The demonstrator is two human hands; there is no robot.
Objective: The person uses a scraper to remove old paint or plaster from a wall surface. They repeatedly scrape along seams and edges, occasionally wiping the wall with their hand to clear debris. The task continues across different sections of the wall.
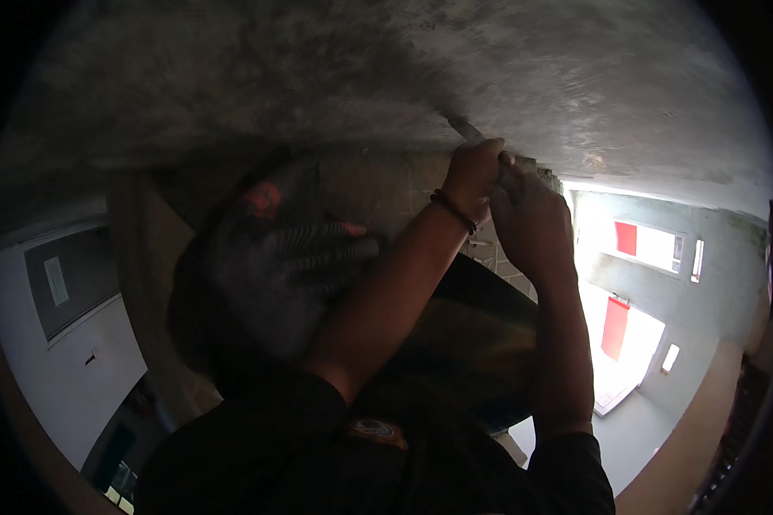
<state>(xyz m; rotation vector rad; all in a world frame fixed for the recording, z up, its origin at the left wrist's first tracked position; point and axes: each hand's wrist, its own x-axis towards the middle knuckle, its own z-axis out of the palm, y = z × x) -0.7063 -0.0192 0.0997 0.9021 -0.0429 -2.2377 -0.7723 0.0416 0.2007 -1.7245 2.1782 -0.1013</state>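
My left hand (473, 177), with a dark beaded bracelet at its wrist, is closed around a narrow grey hand tool (466, 130). The tool's flat end points up and left and meets, or nearly meets, a rough grey plastered surface (335, 84). Just right of it, the curled fingers of my right hand (531, 215) are wrapped about the rear part of the same tool. Most of its handle is hidden by my fingers, so its exact kind cannot be told. Both arms reach upward across the picture.
Below the plastered surface is block masonry (419, 183). A dark, blurred shape (264, 270) with a red mark lies left of my left arm. At right, a bright doorway (628, 347) has a red cloth (615, 328). A pale wall (71, 367) stands at left.
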